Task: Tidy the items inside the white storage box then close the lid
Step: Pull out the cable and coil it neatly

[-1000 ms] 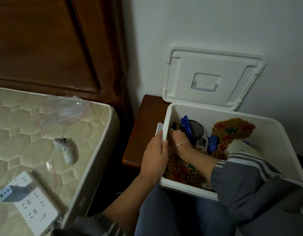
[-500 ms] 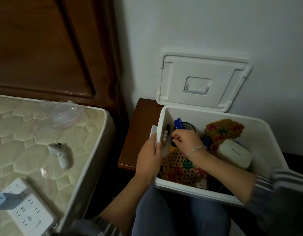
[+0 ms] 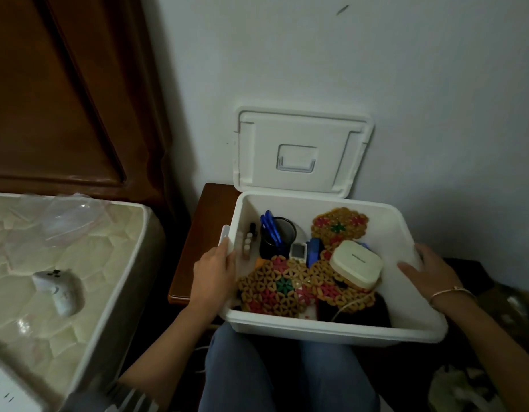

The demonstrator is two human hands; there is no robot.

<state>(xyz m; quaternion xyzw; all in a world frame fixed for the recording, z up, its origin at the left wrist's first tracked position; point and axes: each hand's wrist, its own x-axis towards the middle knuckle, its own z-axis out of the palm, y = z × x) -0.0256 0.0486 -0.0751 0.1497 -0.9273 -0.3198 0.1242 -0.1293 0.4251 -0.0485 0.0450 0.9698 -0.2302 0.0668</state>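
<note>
The white storage box (image 3: 331, 330) rests on my lap, and its lid (image 3: 302, 150) stands open against the wall. Inside are a black cup of blue pens (image 3: 277, 237), two woven mats (image 3: 275, 288) (image 3: 340, 225), a white rounded case (image 3: 357, 264), a small white device (image 3: 297, 251), a blue item (image 3: 314, 248) and small bottles (image 3: 247, 237) along the left wall. My left hand (image 3: 215, 272) grips the left rim by the side latch. On the right rim lies my right hand (image 3: 427, 269), fingers spread, thumb over the inner wall.
A wooden nightstand (image 3: 203, 233) stands behind the box on the left. The mattress (image 3: 108, 292) on the left carries a white game controller (image 3: 59, 288), a clear plastic bag (image 3: 70, 218) and a power strip (image 3: 7, 391). Bags (image 3: 465, 388) lie at the lower right.
My right hand has come out of the box's left corner and moved across to the right rim. The left hand has stayed on the left rim.
</note>
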